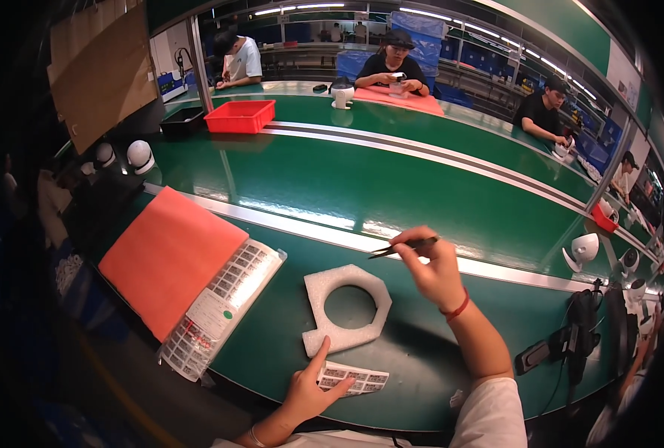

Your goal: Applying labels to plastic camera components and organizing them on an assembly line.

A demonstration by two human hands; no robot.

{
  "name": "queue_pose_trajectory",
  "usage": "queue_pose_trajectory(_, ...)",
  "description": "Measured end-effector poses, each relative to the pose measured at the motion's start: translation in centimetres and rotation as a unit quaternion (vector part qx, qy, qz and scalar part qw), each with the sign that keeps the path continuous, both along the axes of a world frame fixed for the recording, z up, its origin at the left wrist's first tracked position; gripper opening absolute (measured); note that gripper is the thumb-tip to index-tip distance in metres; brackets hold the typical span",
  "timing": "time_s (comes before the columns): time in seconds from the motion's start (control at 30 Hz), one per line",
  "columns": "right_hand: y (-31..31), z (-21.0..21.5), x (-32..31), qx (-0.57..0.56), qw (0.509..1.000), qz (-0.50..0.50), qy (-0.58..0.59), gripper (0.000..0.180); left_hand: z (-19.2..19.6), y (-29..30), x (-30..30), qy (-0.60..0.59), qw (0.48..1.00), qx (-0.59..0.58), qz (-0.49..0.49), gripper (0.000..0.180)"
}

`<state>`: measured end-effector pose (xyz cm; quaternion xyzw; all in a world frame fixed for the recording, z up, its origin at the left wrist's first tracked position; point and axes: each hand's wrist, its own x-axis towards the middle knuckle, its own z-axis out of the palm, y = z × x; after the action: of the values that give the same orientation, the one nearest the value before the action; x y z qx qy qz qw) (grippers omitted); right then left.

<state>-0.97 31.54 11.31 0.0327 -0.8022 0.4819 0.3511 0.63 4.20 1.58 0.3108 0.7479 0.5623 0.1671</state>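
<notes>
My right hand (429, 269) is raised over the far side of the bench and grips dark tweezers (410, 246), tips pointing left. Below and left of them a white foam piece (380, 325) with a round hole lies flat on the green bench. My left hand (308, 392) is at the near edge, its thumb on a small sheet of printed labels (368, 379). Its index finger reaches out to the near corner of the foam. The other fingers of that hand are mostly hidden, partly by the sheet. I see no label on the tweezer tips.
At left, an orange sheet (171, 257) covers part of a larger stack of label sheets (235, 287). A black device with cables (563, 347) lies at right, near a white camera unit (582, 252). A red bin (240, 116) stands far left. Several people work across the line.
</notes>
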Motion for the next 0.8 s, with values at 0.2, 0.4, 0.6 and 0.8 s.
queue_pose_trajectory(0.2, -2.2, -3.9, -1.3, 0.114, 0.989, 0.038, 0.087, 0.019, 0.2, -0.1, 0.1, 0.015, 1.000, -0.024, -0.001, 0.084)
queue_pose_trajectory(0.4, -4.0, -4.2, -1.0, 0.197, 0.977, 0.080, 0.032, 0.026, -0.2, 0.0, 0.0, 0.024, 1.000, -0.019, -0.003, 0.083)
queue_pose_trajectory(0.6, -4.5, -3.7, -0.9, 0.172, 0.981, 0.061, 0.068, 0.024, 0.3, 0.0, -0.1, 0.023, 1.000, -0.009, -0.001, 0.082)
queue_pose_trajectory(0.8, -3.8, -4.6, -1.0, 0.201, 0.977, 0.064, -0.019, 0.021, 0.1, 0.1, 0.0, 0.009, 1.000, -0.013, -0.004, 0.082)
